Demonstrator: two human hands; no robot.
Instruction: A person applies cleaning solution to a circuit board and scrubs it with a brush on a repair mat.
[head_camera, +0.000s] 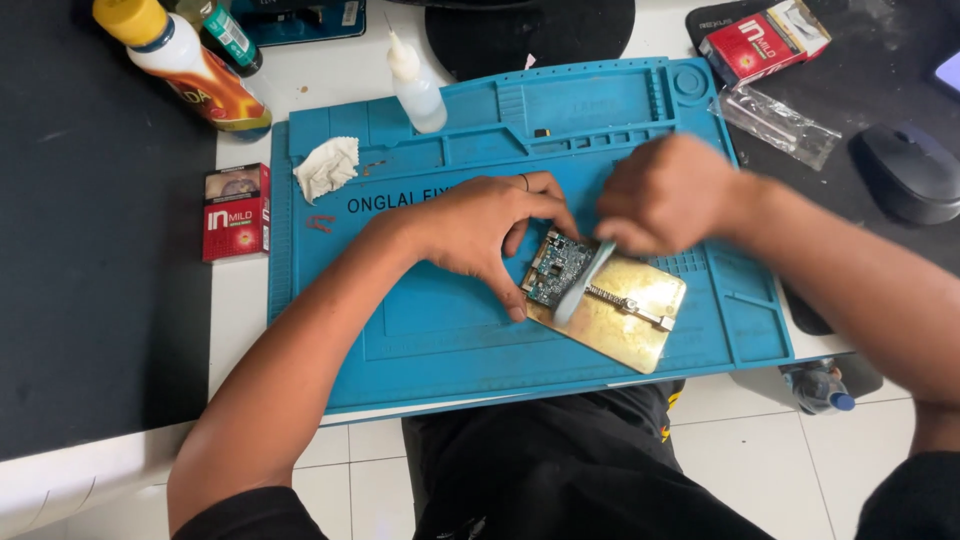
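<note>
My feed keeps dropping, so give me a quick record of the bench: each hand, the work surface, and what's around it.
left hand: steadies the edge of a circuit board
right hand: holds a pale flat tool on the board
board mount: brass plate, board lying on its left part
surface: blue mat
on mat: crumpled cloth, clear dropper bottle
off mat: red box left, computer mouse right

White tiled floor (360, 470), white table (330, 75), daylight.
</note>
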